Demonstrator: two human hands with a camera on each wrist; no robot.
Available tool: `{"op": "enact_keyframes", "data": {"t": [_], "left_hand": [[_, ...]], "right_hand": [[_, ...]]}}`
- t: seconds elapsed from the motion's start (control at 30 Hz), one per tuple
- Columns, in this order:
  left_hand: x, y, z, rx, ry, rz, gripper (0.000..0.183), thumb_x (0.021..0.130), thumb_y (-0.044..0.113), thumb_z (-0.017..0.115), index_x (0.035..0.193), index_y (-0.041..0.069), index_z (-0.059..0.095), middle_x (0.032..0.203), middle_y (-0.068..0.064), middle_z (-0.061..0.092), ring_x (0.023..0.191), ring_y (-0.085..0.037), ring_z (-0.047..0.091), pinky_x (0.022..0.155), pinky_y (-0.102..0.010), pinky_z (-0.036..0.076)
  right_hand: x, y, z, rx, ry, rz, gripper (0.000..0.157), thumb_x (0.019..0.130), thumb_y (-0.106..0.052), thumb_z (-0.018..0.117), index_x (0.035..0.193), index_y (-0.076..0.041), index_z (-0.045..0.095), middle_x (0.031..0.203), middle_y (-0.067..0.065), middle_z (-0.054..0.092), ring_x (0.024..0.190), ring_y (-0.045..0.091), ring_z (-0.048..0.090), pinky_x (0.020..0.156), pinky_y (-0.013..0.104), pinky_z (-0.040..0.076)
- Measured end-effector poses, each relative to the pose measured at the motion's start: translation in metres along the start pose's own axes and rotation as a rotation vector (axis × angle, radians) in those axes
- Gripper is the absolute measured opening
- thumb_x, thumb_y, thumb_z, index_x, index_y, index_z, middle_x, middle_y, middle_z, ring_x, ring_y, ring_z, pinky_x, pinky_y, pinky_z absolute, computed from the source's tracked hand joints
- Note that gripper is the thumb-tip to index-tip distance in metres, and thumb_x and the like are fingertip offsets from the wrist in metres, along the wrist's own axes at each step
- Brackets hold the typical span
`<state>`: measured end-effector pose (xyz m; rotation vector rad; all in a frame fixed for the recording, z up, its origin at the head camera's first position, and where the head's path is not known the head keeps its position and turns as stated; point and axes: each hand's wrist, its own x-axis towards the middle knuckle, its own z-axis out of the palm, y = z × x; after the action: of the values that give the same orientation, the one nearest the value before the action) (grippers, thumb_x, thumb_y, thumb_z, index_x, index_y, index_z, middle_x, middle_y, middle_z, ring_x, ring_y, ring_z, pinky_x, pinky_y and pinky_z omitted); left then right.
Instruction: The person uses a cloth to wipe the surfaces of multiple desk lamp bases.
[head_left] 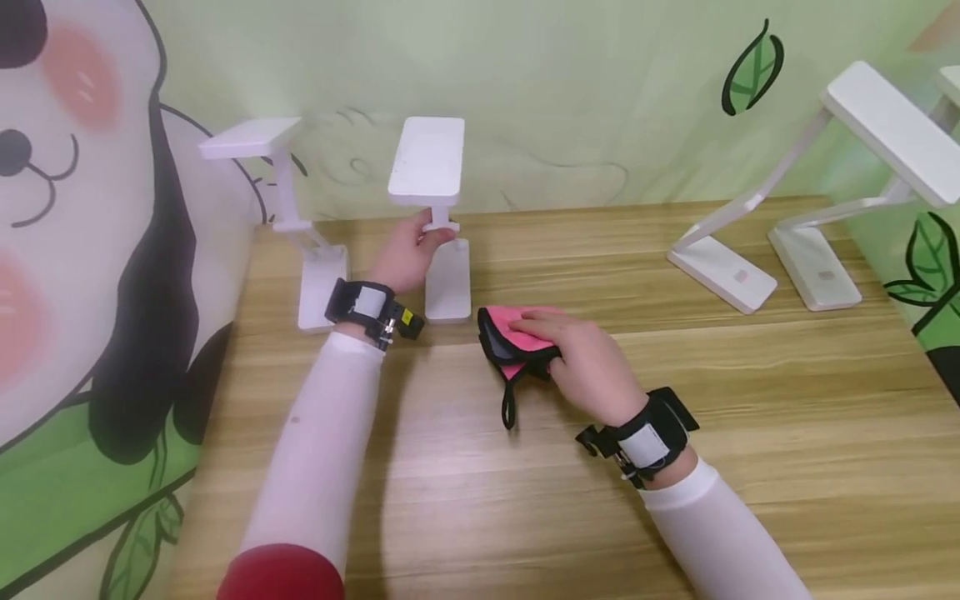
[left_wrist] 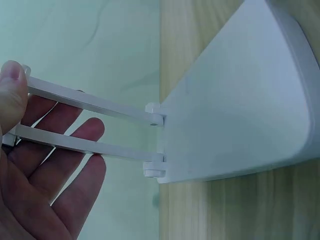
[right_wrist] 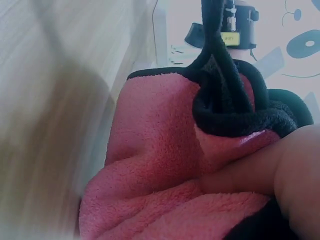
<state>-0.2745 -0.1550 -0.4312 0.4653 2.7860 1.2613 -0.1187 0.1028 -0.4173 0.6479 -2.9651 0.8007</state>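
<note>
My left hand (head_left: 405, 254) grips the thin double-bar stem of a white desk lamp (head_left: 448, 287) near its joint, under the flat lamp head. In the left wrist view the thumb and fingers (left_wrist: 80, 195) lie around the two bars, and the lamp's base (left_wrist: 235, 110) is on the wooden table. My right hand (head_left: 596, 362) holds a folded pink cloth (head_left: 525, 325) with black edging and a hanging loop, just right of that base. The right wrist view shows the thumb pressed into the fluffy pink cloth (right_wrist: 155, 125).
Another white lamp (head_left: 322, 283) stands to the left, beside my left wrist. Two more lamps, one with its base (head_left: 723, 271) nearer me and one with its base (head_left: 813, 267) farther right, stand at the right. A painted wall (head_left: 570, 100) runs behind the wooden table (head_left: 480, 517).
</note>
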Motion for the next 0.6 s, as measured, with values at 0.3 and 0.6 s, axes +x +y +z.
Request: {"op": "enact_keyframes", "data": {"t": [0.3, 0.6], "left_hand": [[-0.013, -0.024, -0.037, 0.052, 0.093, -0.078, 0.031, 0.104, 0.036, 0.050, 0.119, 0.011, 0.063, 0.114, -0.008, 0.066, 0.095, -0.024, 0.056, 0.081, -0.041, 0.046], [-0.016, -0.031, -0.049, 0.069, 0.102, -0.144, 0.034, 0.105, 0.040, 0.047, 0.121, 0.014, 0.062, 0.119, -0.007, 0.066, 0.097, -0.020, 0.056, 0.083, -0.040, 0.047]], "right_hand": [[-0.002, 0.004, 0.002, 0.019, 0.001, -0.009, 0.072, 0.075, 0.019, 0.048, 0.130, -0.024, 0.065, 0.137, -0.002, 0.058, 0.126, 0.019, 0.049, 0.089, 0.040, 0.051], [-0.003, 0.007, 0.001, 0.014, -0.002, -0.004, 0.072, 0.075, 0.019, 0.047, 0.130, -0.024, 0.065, 0.137, -0.003, 0.058, 0.124, 0.019, 0.050, 0.084, 0.038, 0.050]]}}
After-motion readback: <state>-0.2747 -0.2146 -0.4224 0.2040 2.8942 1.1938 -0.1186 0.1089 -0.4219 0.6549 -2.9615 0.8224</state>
